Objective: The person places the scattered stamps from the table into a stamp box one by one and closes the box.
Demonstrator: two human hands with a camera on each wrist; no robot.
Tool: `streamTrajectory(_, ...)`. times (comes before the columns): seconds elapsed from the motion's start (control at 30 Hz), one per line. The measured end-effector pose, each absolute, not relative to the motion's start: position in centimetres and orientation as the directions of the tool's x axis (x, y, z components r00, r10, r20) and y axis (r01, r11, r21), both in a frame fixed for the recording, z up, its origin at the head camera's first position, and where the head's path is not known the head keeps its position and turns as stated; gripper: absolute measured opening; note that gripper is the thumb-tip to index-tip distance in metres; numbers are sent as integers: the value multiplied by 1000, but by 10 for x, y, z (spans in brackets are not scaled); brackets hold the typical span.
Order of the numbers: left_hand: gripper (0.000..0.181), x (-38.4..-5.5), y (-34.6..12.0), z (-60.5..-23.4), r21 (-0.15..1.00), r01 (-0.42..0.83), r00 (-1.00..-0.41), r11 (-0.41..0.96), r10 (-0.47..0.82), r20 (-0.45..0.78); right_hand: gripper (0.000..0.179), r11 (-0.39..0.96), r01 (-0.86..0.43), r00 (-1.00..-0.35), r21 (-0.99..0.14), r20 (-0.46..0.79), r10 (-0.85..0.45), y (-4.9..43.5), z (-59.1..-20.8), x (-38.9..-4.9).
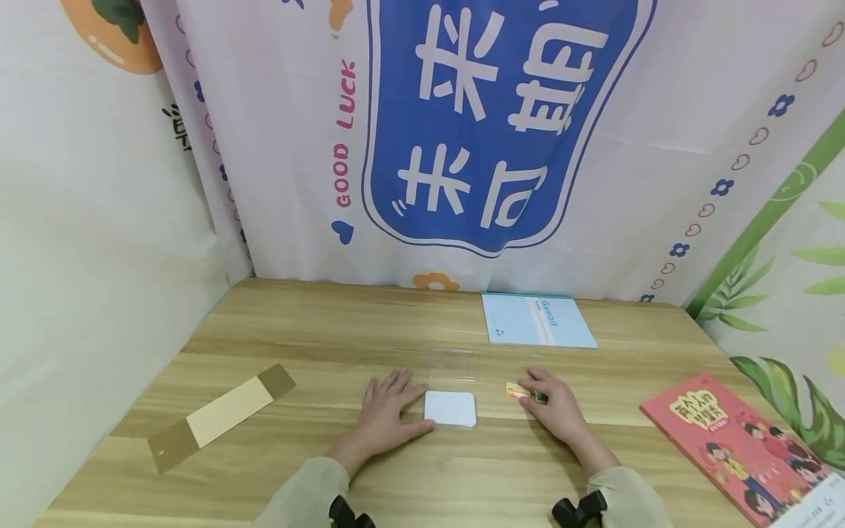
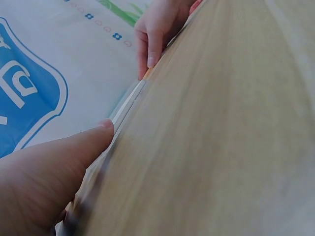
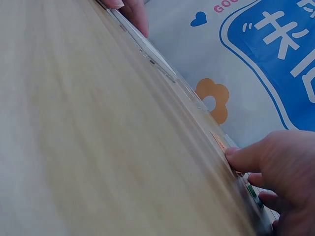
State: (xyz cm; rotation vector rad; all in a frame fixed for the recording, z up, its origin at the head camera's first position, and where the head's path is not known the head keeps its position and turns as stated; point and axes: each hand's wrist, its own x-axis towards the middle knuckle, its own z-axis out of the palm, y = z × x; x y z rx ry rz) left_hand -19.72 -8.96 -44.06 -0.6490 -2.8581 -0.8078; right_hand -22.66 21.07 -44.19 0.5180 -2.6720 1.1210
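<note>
A white stack of rounded-corner cards [image 1: 450,408] lies on the table in front of the person. My left hand [image 1: 389,414] rests flat with spread fingers, its thumb and index fingertips right at the stack's left edge; the thumb [image 2: 93,142] shows close up in the left wrist view. To the right of the stack, my right hand [image 1: 556,407] pinches a small orange and green printed card [image 1: 516,391] at the tabletop, thumb [image 3: 241,157] on the near side and fingers on the far side. The hand covers part of this card. Just behind the stack is a clear plastic piece [image 1: 452,352].
A brown and cream strip [image 1: 227,412] lies at the left on the wooden table [image 1: 370,315]. At the back sits a light blue notebook [image 1: 540,320]. A red picture book [image 1: 733,447], partly under a white sheet [image 1: 815,506], is at the right. Printed curtains [image 1: 297,220] close off the back.
</note>
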Motion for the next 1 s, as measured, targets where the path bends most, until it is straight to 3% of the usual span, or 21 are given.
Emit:
streamTrajectory(0.4,63,-197,-90,-441,471,437,-899,767,382,212,21,689,-441,-889,-575,384,-248,209,-441,-226)
streamTrajectory(0.7,63,-197,-89,-441,478,435,-900,763,384,206,33,685,-461,-883,-564,371,-288,213,-442,-226)
streamTrajectory(1.0,62,-196,-90,-438,478,440,-898,760,385,214,29,672,-464,-883,-577,361,-300,214,-442,-227)
